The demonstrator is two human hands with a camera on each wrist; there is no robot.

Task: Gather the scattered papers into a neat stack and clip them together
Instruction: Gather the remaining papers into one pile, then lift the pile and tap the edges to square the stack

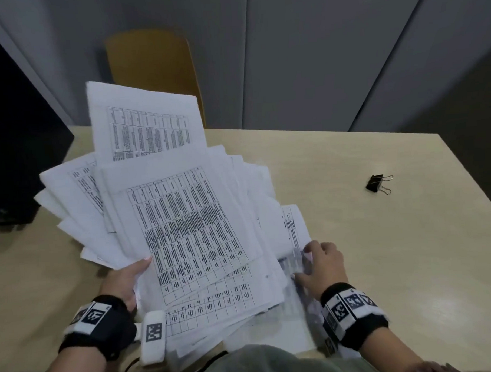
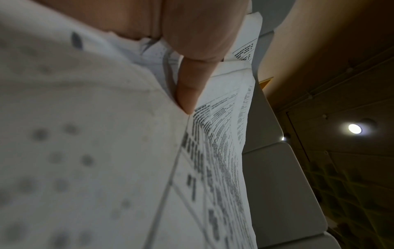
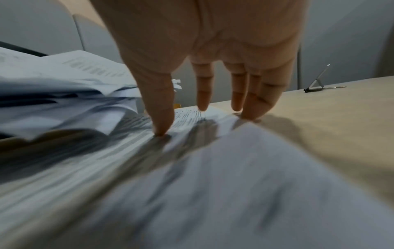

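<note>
A loose, fanned bundle of printed papers (image 1: 183, 216) is lifted off the beige table (image 1: 382, 250), tilted up towards the far left. My left hand (image 1: 130, 275) grips the bundle at its near left edge, thumb on top of the sheets (image 2: 189, 94). My right hand (image 1: 321, 264) rests with spread, straight fingertips (image 3: 162, 129) on papers lying flat on the table (image 3: 234, 168) at the bundle's right side. A black binder clip (image 1: 378, 183) lies alone on the table to the far right, also seen in the right wrist view (image 3: 317, 86).
A yellow chair (image 1: 152, 74) stands behind the table's far edge. A dark monitor (image 1: 14, 134) sits on the left of the table. Grey wall panels (image 1: 317, 56) run behind. Bare tabletop stretches between the papers and the clip.
</note>
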